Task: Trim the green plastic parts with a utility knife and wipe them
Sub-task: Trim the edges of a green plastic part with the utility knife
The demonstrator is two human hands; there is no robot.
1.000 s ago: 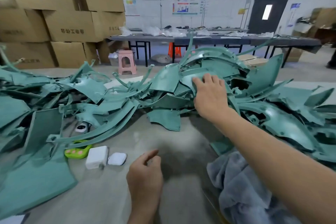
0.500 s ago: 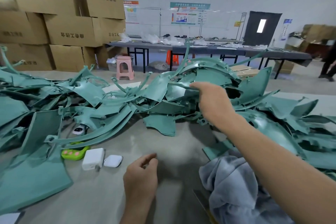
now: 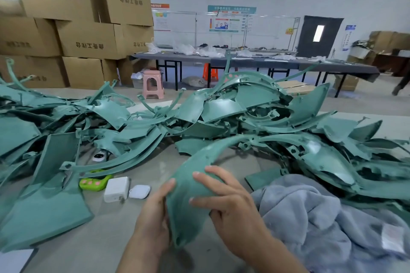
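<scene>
Head view: left hand (image 3: 150, 217) and right hand (image 3: 233, 206) grasp a curved green part (image 3: 184, 224).
Its 1 o'clock tip reaches the pile (image 3: 221, 106); pulling could snag pieces.

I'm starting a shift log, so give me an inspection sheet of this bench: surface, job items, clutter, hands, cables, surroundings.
Surface: grey table, mostly covered, with a bare patch nearest the person.
Job's things: pile of green plastic parts spread across the table; one curved green part held up in front; grey cloth bunched at the right; utility knife not seen.
Clutter: white charger block, white case and green gadget lying together left of the hands.
Hands: left hand and right hand both grip the curved green part.
Cables: nothing seen.
Surroundings: stacked cardboard boxes at the left; long dark tables, pink stool and dark door behind.
</scene>
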